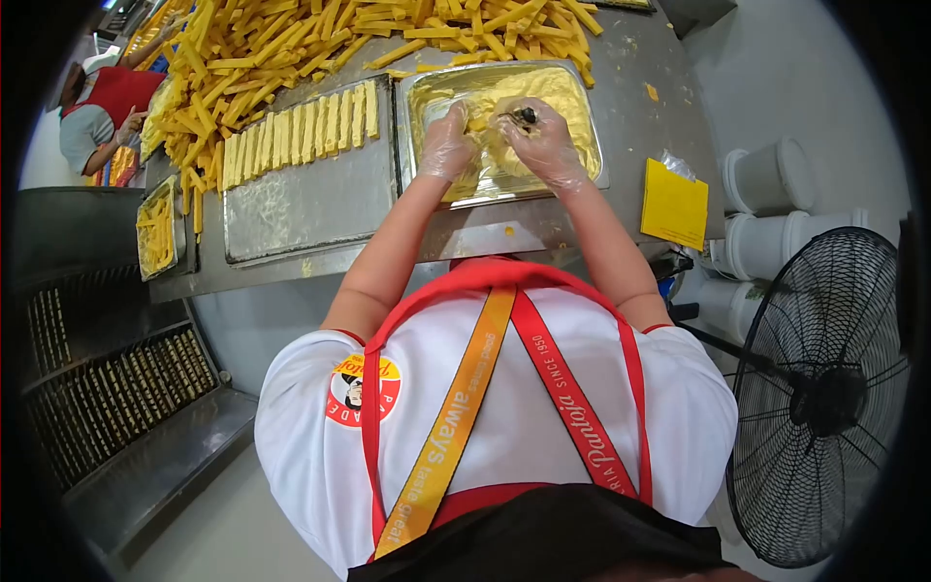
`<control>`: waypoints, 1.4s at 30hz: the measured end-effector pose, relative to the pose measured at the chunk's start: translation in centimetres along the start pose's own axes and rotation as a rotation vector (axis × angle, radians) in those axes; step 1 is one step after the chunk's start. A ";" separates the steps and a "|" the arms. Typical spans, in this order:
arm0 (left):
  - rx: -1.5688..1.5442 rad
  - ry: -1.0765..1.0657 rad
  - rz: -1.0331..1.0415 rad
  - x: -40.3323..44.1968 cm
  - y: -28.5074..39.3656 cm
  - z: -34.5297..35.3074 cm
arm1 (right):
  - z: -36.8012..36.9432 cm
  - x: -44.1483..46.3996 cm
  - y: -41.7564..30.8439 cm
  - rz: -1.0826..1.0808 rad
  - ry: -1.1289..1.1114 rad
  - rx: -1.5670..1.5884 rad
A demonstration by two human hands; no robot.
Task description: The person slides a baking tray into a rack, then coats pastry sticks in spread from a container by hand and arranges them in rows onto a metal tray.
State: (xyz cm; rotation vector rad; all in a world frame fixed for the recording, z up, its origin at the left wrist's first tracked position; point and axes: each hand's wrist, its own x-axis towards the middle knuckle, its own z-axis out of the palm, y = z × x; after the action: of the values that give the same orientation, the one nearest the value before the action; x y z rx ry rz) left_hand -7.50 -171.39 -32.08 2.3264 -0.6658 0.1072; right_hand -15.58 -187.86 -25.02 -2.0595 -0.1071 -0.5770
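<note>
Head: wearer's two hands, one tool, one pan.

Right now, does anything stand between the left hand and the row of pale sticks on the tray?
Nothing loose visible does. Only the left rim of the pan and the right edge of the tray lie between the left hand and the row of pale sticks.

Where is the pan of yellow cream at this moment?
In the head view's upper middle, the pan sits on the table near its front edge, just right of the tray, under the left hand and right hand.
</note>
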 end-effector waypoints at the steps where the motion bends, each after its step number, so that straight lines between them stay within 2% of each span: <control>1: 0.036 0.023 0.018 0.3 -1.3 0.8 | 0.4 -0.5 0.6 0.176 -0.010 0.276; 4: 0.045 0.091 0.034 0.1 -1.6 0.2 | -1.4 0.0 1.4 0.403 0.039 0.768; 5: 0.046 0.084 0.049 0.0 -1.6 -0.1 | -1.5 0.3 3.7 0.347 0.056 0.748; 8: 0.056 0.059 0.062 -0.5 -1.6 -0.6 | -2.6 1.4 5.9 0.629 0.156 0.553; 12: 0.069 0.005 -0.030 -0.5 -1.6 -0.4 | -2.7 1.7 3.1 0.530 0.073 0.266; 15: 0.026 0.004 -0.109 -0.4 -1.1 -0.6 | -1.2 0.9 2.7 0.434 0.115 0.776; 18: -0.061 -0.017 -0.152 -0.4 -0.9 -1.4 | -1.6 0.3 5.5 0.429 0.091 0.613; 21: -0.131 -0.040 -0.234 -0.2 -1.0 -1.8 | -1.9 0.4 7.7 0.279 0.159 0.098; 22: -0.149 -0.045 -0.275 -0.3 -1.0 -1.8 | -1.7 0.1 8.0 0.336 0.157 0.229; 24: -0.191 -0.074 -0.269 -0.5 -0.7 -1.9 | -1.6 -0.2 3.5 0.453 0.146 0.498; 27: -0.157 -0.056 -0.228 -0.6 -1.7 -1.3 | -1.2 -0.3 2.5 0.385 0.176 0.700; 29: -0.142 -0.043 -0.259 -1.0 -1.9 -1.4 | -1.5 0.0 4.5 0.503 0.126 0.548; 32: -0.047 0.100 -0.296 -2.2 -1.3 -2.8 | -2.9 0.3 6.8 0.570 0.125 0.232; 34: -0.171 0.241 -0.321 -3.3 -0.3 -5.5 | -3.6 0.2 5.8 0.638 0.128 0.139; 37: -0.226 0.500 -0.317 -5.2 -2.5 -8.2 | -2.7 -0.9 6.8 0.536 0.210 0.262; 40: 0.020 0.512 -0.285 -5.2 -4.4 -10.3 | -2.3 -0.9 5.2 0.606 0.232 0.281; 42: 0.051 0.472 -0.319 -4.1 -5.3 -9.8 | -1.5 -0.9 5.6 0.541 0.228 0.288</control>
State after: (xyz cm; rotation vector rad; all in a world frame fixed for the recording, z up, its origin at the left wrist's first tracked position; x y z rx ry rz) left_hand -7.43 -159.91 -29.05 2.3021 -0.0572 0.5111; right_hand -15.21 -191.98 -29.15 -1.6341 0.4627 -0.4208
